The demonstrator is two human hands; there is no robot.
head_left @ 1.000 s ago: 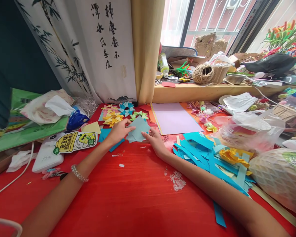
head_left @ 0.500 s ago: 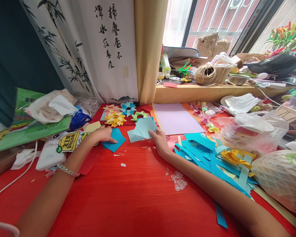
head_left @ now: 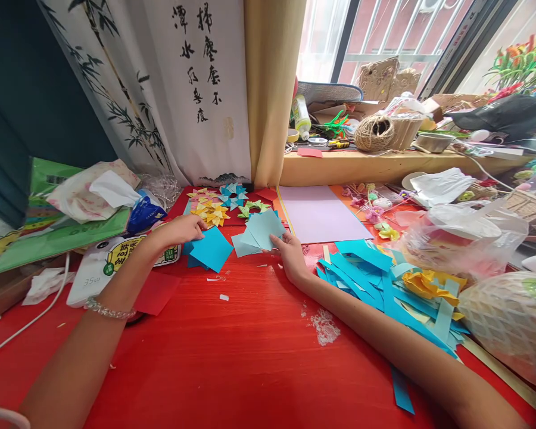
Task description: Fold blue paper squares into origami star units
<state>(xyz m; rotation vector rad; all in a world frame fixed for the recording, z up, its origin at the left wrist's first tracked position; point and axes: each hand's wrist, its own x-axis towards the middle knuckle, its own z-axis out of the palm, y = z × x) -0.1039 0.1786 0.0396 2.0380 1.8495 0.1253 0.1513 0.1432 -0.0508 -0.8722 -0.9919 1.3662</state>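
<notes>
Bright-blue paper squares [head_left: 213,249] sit cornerwise in our left hand's [head_left: 182,231] nearly closed pinch, beside pale-blue squares [head_left: 264,229] fanned in our loosely curled right hand [head_left: 291,253], before the yellow paper star [head_left: 211,213]; parting layers seemingly calls for light fingertips.

the left hand [head_left: 185,231] is to the left of the pale blue papers [head_left: 263,229], palm down. its fingers bend and point toward them, with the tips close together in a pinch. the left arm slants up from the near left side, and the wrist bends a bit. the right hand [head_left: 290,251] is at the right edge of the pale blue papers, thumb on top, fingers curled. the right arm reaches in from the near right side.
</notes>
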